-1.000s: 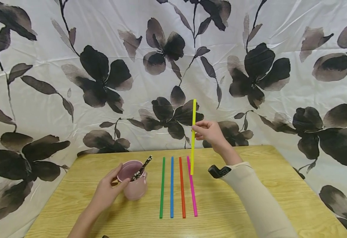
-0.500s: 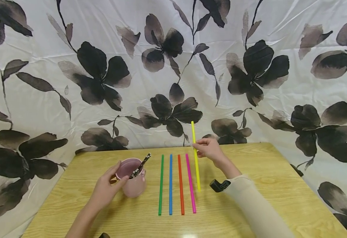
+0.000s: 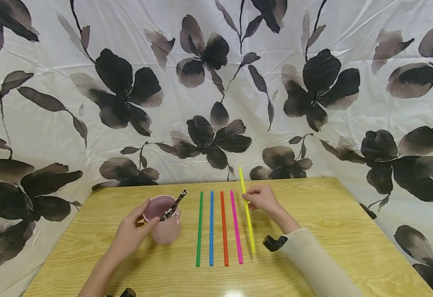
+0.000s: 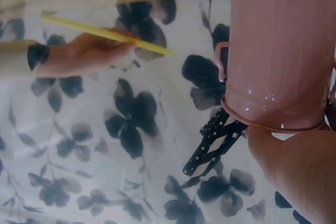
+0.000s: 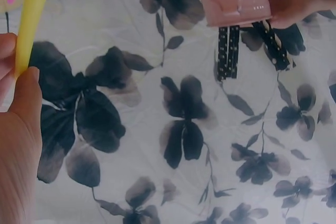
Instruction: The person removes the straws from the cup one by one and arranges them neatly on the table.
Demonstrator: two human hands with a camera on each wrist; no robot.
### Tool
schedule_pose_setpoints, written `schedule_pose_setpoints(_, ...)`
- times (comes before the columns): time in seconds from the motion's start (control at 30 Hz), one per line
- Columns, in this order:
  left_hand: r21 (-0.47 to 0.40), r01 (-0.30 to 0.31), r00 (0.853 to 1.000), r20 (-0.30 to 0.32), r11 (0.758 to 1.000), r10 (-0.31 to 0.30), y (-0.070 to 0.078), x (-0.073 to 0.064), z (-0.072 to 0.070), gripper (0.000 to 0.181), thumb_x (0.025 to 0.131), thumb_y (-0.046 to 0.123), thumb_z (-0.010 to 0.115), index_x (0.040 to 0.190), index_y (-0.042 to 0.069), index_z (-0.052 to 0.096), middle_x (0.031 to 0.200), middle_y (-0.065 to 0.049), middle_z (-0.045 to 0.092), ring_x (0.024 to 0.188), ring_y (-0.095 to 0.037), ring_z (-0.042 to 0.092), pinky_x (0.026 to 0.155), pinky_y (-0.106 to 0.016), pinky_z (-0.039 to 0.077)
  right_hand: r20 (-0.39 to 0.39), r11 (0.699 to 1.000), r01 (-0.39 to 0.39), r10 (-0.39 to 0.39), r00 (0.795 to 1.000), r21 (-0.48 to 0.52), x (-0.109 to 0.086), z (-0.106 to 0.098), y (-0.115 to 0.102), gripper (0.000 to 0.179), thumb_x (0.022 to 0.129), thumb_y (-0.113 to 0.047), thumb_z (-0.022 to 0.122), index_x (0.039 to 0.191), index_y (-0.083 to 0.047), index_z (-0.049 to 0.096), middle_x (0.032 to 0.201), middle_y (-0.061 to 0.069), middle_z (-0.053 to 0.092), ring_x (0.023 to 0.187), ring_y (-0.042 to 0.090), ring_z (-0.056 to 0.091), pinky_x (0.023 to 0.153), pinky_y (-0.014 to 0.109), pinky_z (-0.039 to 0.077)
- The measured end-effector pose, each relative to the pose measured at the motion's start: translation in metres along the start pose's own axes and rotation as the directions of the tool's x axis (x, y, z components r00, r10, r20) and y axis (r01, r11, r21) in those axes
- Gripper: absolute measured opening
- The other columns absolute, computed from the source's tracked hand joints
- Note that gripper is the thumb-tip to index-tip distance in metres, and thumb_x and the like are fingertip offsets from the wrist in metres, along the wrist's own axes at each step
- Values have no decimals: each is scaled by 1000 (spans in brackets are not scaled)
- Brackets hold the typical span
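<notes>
My right hand [image 3: 263, 201] pinches a yellow straw [image 3: 249, 225] between thumb and fingers. The straw leans, its far end above the table's back edge and its near end low over the wood; whether it touches the table I cannot tell. Left of it, a pink straw [image 3: 236, 227], a red straw [image 3: 224, 229], a blue straw [image 3: 211, 229] and a green straw [image 3: 199, 229] lie side by side. My left hand [image 3: 132, 229] holds a small pink bucket [image 3: 166, 232] by its rim, thumb on the near side. Black patterned straws [image 4: 212, 142] stick out of the bucket.
The wooden table [image 3: 294, 198] ends at a white cloth backdrop [image 3: 216, 95] printed with dark flowers. A small black device [image 3: 274, 243] sits at the right wrist, by the sleeve cuff.
My right hand has lowered the yellow straw from upright above the pink one to a slant at its right. My left hand stays on the bucket.
</notes>
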State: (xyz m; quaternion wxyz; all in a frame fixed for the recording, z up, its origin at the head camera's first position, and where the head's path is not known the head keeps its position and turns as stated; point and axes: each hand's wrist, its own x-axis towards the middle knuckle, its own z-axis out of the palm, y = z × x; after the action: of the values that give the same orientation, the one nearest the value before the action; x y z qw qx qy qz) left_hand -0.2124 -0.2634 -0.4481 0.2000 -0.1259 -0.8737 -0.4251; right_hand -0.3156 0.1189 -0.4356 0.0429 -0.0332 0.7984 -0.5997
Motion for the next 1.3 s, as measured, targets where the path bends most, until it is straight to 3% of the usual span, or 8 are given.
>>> schedule_pose_setpoints(0.27, -18, 9, 1000, 17, 1000, -9, 0, 1, 0, 64, 81, 32, 63, 135, 10, 36, 133, -12, 39, 108, -24, 48, 77, -33, 48, -61, 991, -50, 43, 997, -124, -3, 2, 23, 19, 75, -15, 69, 88, -1, 68, 70, 9, 62, 61, 29, 61, 55, 38, 52)
schedule_pose_setpoints(0.5, -27, 21, 999, 31, 999, -20, -2, 0, 0, 64, 81, 32, 62, 135, 12, 35, 134, -11, 38, 109, -25, 47, 77, -35, 48, -32, 992, -71, 68, 997, -107, -7, 7, 39, 19, 75, -16, 69, 87, -1, 66, 65, 12, 58, 51, 21, 58, 47, 33, 51)
schedule_pose_setpoints(0.97, -22, 25, 999, 29, 999, -25, 0, -1, -1, 64, 81, 33, 62, 135, 11, 35, 134, -10, 38, 110, -24, 46, 76, -36, 48, -52, 980, -72, 63, 997, -186, -11, 13, 46, 18, 75, -18, 69, 84, -2, 67, 63, 10, 59, 49, 19, 59, 46, 29, 50)
schedule_pose_setpoints(1.3, -18, 26, 999, 26, 999, -25, -2, -1, -1, 64, 81, 33, 62, 135, 12, 35, 134, -10, 38, 109, -23, 46, 78, -36, 48, -89, 954, -29, 2, 996, -300, -11, 19, 44, 14, 74, -16, 69, 78, -3, 68, 61, 6, 60, 44, 16, 57, 41, 27, 48)
